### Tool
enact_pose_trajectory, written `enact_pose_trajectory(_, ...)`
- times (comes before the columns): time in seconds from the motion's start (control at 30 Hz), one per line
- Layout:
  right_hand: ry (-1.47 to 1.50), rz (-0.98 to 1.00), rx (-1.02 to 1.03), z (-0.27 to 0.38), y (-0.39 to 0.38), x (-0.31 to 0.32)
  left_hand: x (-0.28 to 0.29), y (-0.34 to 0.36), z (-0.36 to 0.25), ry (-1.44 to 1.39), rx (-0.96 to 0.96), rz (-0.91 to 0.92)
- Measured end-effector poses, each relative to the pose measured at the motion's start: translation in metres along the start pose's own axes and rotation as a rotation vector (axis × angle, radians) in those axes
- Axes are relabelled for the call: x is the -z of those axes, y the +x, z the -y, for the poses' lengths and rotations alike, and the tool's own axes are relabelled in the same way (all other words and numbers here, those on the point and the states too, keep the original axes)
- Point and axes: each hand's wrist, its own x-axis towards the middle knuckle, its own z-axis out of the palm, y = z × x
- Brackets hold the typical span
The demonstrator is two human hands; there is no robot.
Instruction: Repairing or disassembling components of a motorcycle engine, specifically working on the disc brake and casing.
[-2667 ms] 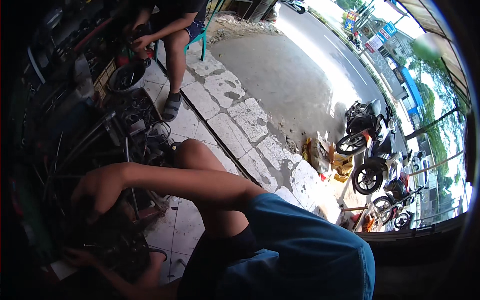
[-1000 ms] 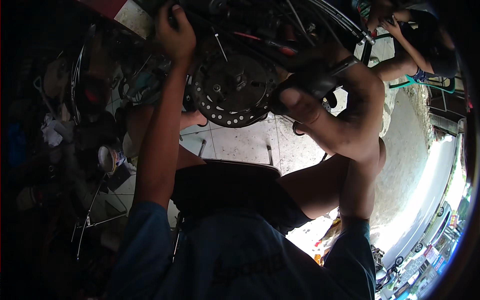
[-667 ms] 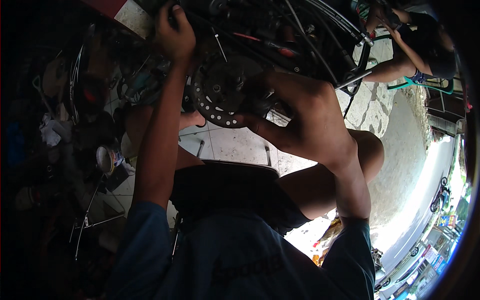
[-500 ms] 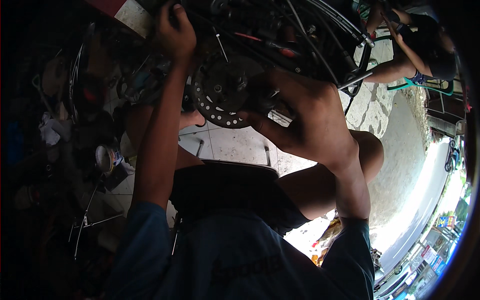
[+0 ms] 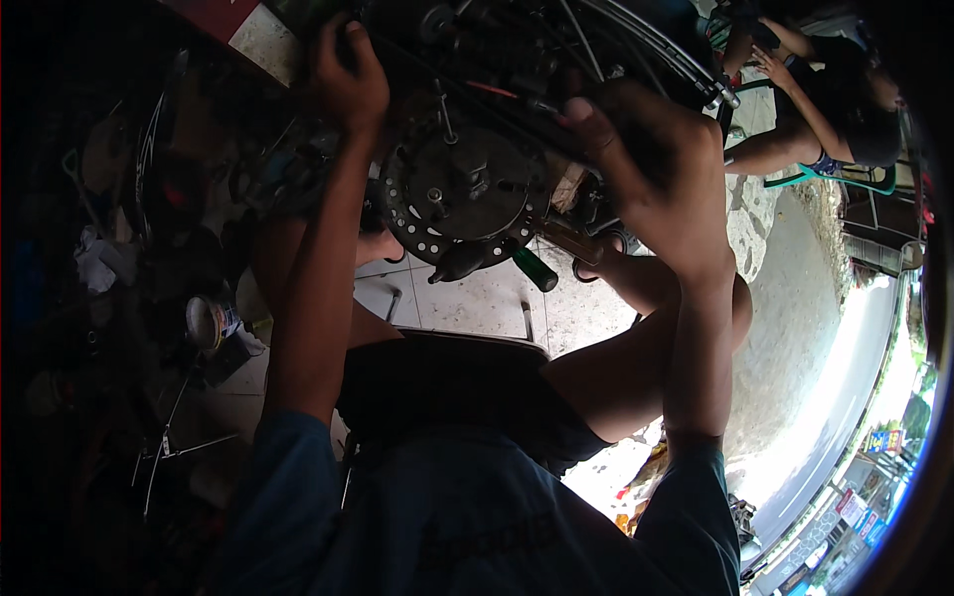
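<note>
A dark round metal disc [image 5: 407, 230] with holes round its rim stands in front of me, with a bolt and hub at its middle. My left hand [image 5: 350, 79] is raised beyond its upper left, fingers curled against a dark part that I cannot make out. My right hand [image 5: 671, 174] is up at the right of the disc, beside the machine's dark frame. Its thumb is bent in over the curled fingers, and what they grip is lost in shadow. A green handle [image 5: 537, 270] sticks out below the disc, next to a dark tapered piece [image 5: 459, 262].
Dark cables and silver tubes [image 5: 661, 35] run along the top. A tin can [image 5: 209, 323] and a thin metal stand [image 5: 169, 447] are at the left. Another person [image 5: 830, 99] sits at the upper right on a green chair [image 5: 870, 179]. Pale tiles [image 5: 457, 298] lie below.
My right hand has left the disc's right side and moved up and right to the frame. The green handle and dark tapered piece now show. My left hand has hardly moved.
</note>
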Motion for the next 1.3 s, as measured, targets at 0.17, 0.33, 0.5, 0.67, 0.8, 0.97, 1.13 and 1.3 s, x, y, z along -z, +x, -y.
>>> enact_pose_trajectory(0.17,-0.16,-0.035,-0.053,-0.04,0.017,-0.006,0.001,0.001,-0.003,-0.033,0.005,0.014)
enact_pose_trajectory(0.33,-0.355,-0.011,0.124,-0.051,0.022,-0.034,0.003,0.0,-0.002,0.011,0.071,0.032)
enact_pose_trajectory(0.5,-0.52,0.164,-0.083,-0.05,0.027,-0.05,0.0,-0.001,-0.006,0.004,0.017,0.007)
enact_pose_trajectory(0.67,-0.555,0.206,-0.114,-0.055,0.034,-0.05,-0.002,0.0,0.0,-0.001,0.025,0.009)
enact_pose_trajectory(0.8,-0.257,0.021,0.019,-0.051,0.034,-0.029,0.0,0.001,-0.002,-0.004,0.016,0.008)
enact_pose_trajectory(0.97,0.433,0.084,-0.318,-0.037,0.048,-0.012,0.004,-0.004,0.001,0.065,0.065,0.038)
enact_pose_trajectory(1.13,0.68,0.075,-0.385,-0.019,0.071,-0.031,0.005,-0.004,0.002,-0.003,0.029,0.059)
enact_pose_trajectory(1.3,0.327,0.107,-0.288,-0.016,0.086,-0.059,0.003,-0.007,-0.004,-0.124,0.124,0.039)
